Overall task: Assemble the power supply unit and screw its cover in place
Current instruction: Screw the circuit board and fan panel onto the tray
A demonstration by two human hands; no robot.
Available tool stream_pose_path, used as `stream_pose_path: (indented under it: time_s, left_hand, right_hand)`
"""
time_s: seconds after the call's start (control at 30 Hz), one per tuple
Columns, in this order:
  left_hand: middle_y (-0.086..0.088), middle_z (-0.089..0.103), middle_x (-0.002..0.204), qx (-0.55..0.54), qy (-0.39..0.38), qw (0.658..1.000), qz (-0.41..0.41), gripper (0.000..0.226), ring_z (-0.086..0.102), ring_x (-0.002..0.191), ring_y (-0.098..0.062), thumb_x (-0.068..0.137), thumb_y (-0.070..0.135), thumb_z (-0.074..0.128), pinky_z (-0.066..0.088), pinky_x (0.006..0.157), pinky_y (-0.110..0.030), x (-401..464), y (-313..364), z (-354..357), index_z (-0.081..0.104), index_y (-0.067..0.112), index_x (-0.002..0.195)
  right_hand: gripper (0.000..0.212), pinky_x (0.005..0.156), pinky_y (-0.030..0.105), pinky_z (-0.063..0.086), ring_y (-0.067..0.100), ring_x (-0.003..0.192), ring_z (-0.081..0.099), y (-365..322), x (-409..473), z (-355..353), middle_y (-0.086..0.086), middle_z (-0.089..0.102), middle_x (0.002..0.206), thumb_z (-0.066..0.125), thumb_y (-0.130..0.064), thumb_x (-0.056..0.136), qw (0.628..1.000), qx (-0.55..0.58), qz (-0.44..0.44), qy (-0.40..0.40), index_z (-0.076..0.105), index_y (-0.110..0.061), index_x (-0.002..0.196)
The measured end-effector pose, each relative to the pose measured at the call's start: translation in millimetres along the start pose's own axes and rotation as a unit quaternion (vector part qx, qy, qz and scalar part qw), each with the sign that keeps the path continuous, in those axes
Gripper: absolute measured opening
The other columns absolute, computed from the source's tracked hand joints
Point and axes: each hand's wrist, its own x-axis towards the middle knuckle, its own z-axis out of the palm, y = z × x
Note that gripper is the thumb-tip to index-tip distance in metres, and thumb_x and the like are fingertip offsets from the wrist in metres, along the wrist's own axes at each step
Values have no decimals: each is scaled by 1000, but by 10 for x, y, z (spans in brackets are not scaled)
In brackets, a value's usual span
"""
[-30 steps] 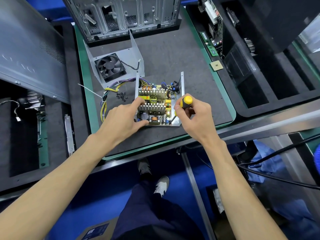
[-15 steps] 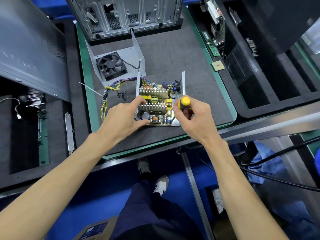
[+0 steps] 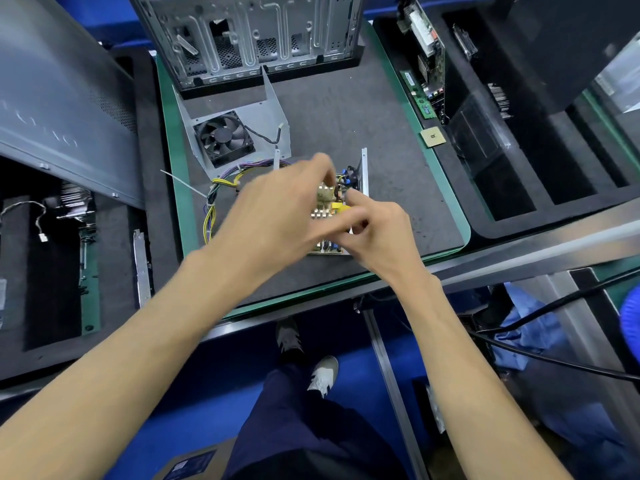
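The open power supply unit lies on the dark mat, its circuit board largely covered by my hands. My left hand is blurred and hovers over the board with fingers apart, reaching toward my right hand. My right hand is closed around the yellow-handled screwdriver, of which only a bit of yellow shows. The grey cover with its black fan lies behind the unit to the left. A yellow and purple cable bundle trails out to the left.
A bare computer case stands at the back of the green-edged mat. A grey side panel leans at left. A CPU chip, a RAM stick and a motherboard sit at right beside black foam trays.
My left hand has left the unit's left wall and swung right over the board toward my right hand. My right hand with the screwdriver has tilted lower, hiding most of the handle.
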Motion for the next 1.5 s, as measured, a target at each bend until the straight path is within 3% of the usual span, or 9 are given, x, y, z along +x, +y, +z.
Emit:
stream_pose_path:
  time_s: [0.1, 0.33, 0.5, 0.63, 0.73, 0.93, 1.23, 1.37, 1.5]
  left_hand:
    - [4, 58, 77, 25, -78, 996, 30, 48, 55, 77, -25, 90, 61, 59, 48, 71, -44, 48, 176, 59, 52, 14, 95]
    - [-4, 57, 108, -14, -129, 982, 134, 23, 59, 93, -25, 93, 8, 59, 48, 82, -44, 85, 164, -19, 67, 14, 113]
    - [0, 54, 97, 29, -76, 994, 74, 30, 59, 92, -26, 91, 40, 66, 47, 79, -40, 90, 223, -9, 59, 15, 106]
    - [-5, 56, 111, 40, -119, 986, 108, 23, 59, 98, -28, 94, 17, 57, 48, 83, -45, 110, 252, -35, 60, 13, 116]
    - [-1, 55, 101, 40, -86, 993, 65, 27, 58, 90, -26, 94, 35, 63, 47, 80, -42, 104, 261, -56, 58, 15, 111]
    - [-3, 56, 103, 44, -85, 994, 62, 27, 57, 93, -25, 92, 34, 63, 48, 79, -42, 98, 277, -44, 58, 15, 111]
    - [-5, 56, 108, 26, -93, 991, 92, 19, 54, 102, -24, 93, 19, 60, 46, 85, -40, 65, 300, -21, 64, 13, 111]
    - [-3, 57, 98, 53, -68, 996, 32, 24, 56, 93, -26, 94, 36, 61, 48, 81, -42, 70, 286, -43, 61, 14, 105]
    - [-4, 56, 103, 38, -92, 995, 30, 27, 57, 96, -26, 92, 36, 64, 47, 84, -41, 55, 285, -19, 61, 14, 108]
  right_hand:
    - [34, 55, 32, 37, 18, 59, 36, -10, 4, -1, -14, 38, 51, 67, -38, 75, 999, -22, 18, -16, 49, -36, 105]
    - [28, 59, 32, 45, 14, 58, 49, -2, -89, -158, -13, 55, 61, 67, -28, 75, 997, 70, 22, -34, 54, -50, 86]
    - [24, 59, 38, 47, 20, 59, 47, 16, -95, -178, -9, 54, 62, 64, -36, 78, 995, 72, 40, -52, 58, -17, 91]
    - [28, 59, 30, 42, 15, 58, 43, 9, -104, -196, -9, 54, 63, 68, -26, 82, 994, 102, 34, -30, 50, -46, 87]
    - [17, 58, 38, 42, 17, 58, 41, 9, -108, -200, -8, 51, 62, 68, -25, 82, 993, 101, 45, -35, 52, -27, 88]
    - [14, 58, 40, 46, 17, 57, 43, -20, -119, -214, -8, 56, 62, 66, -29, 81, 991, 119, 42, -35, 54, -30, 86]
    - [21, 59, 19, 39, 10, 56, 43, -84, -107, -209, -13, 55, 60, 63, -32, 79, 987, 145, 51, -38, 59, -51, 87]
    - [19, 59, 24, 40, 13, 57, 41, -96, -108, -167, -7, 53, 60, 59, -36, 78, 987, 145, 56, -50, 67, -26, 94]
    - [18, 57, 14, 37, 9, 57, 41, -119, -118, -145, -9, 52, 59, 54, -37, 75, 985, 157, 55, -51, 60, -37, 91]
